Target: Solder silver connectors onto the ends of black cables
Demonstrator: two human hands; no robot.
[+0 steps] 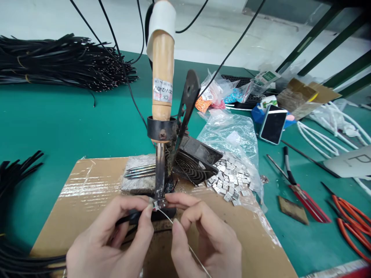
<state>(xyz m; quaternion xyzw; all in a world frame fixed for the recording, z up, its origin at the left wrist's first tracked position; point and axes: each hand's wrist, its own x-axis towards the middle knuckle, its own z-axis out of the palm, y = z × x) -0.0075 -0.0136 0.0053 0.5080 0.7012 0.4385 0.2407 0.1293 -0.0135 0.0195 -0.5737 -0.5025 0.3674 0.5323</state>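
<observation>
My left hand (118, 231) is closed in a pinch on a small metal plate (160, 204), with a black cable (124, 219) running back under the fingers. Right at the plate is the lower end of an upright soldering iron (162, 73), clamped in a black metal stand (185, 104). A thin length of solder wire (194, 253) passes through my right hand (207, 235), whose thumb and fingers are curled around it. The wire's upper end reaches the plate, and my right index fingertip is beside it. Exact contact at the iron's tip is too small to make out.
Cardboard (84, 197) lies beneath the stand. Loose metal plates (228, 179) spill from a plastic bag (234, 131). Rightward are a phone (273, 124), a red-handled tool (310, 202) and orange-handled scissors (350, 216). Black cable bundles (63, 63) lie at left.
</observation>
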